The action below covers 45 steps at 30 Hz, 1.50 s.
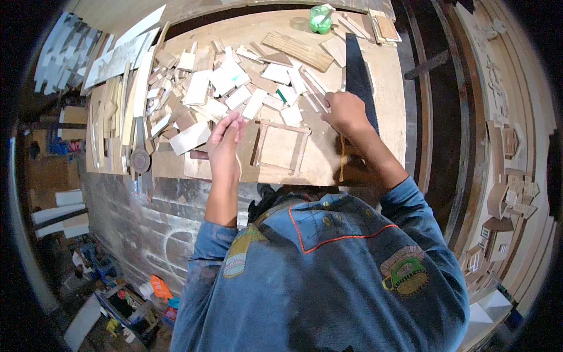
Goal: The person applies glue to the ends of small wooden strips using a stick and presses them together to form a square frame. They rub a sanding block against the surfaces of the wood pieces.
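Observation:
My left hand is raised over the near part of the wooden table, its fingers drawn together; whatever they pinch, if anything, is too small to make out. Close to its fingertips lies a short white wood block. To the right, my right hand is closed in a fist beside some thin wood strips, and its contents are hidden. Between the hands a small square wooden frame lies flat on the table. A dark saw blade extends away beyond my right hand, partly covered by that forearm.
Many wood offcuts pile up at the left and middle of the table. A round-ended tool lies by the left edge. A green plastic container and a ridged board are at the back. An orange cord hangs near my right wrist.

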{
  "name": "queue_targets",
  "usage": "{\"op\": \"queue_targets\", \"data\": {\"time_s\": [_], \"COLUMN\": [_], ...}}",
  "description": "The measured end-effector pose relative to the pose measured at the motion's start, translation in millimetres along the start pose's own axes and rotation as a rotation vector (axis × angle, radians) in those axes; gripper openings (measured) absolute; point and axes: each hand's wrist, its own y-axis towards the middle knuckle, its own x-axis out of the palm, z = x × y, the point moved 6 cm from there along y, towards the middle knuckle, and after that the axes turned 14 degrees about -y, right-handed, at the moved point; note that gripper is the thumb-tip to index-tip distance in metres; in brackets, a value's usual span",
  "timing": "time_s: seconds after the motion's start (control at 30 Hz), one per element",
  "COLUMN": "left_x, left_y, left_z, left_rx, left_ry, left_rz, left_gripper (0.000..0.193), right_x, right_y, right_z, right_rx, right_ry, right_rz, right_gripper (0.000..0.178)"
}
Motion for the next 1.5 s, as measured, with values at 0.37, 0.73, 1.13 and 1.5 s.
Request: {"op": "queue_targets", "data": {"time_s": [0.37,0.73,1.13,1.5], "left_x": [-14.9,48.9,129.3,116.2], "left_y": [-16.2,-7.5,-13.2,-12.8], "left_z": [-3.3,-13.2,-23.1,-20.1], "left_rx": [0.006,0.096,-0.057,-0.398], "left_ry": [0.053,0.174,0.137,-0.48], "left_rz": [-0.005,-0.256,-0.49,-0.281], "left_gripper": [0.022,0.018,0.033,0.021], "right_x": [9.7,-19.9,-14.7,-22.9], "right_y": [8.4,-24.8,-75.3,-90.8], "right_z": [-4.8,34.0,56.0,-17.7], "right_rx": [-0.075,0.123,0.375,0.097], "right_ry": [0.033,0.35,1.551,1.778], "right_rz": [0.113,0.314,0.169,-0.09], "right_gripper": [0.025,0.018,0.019,0.023]}}
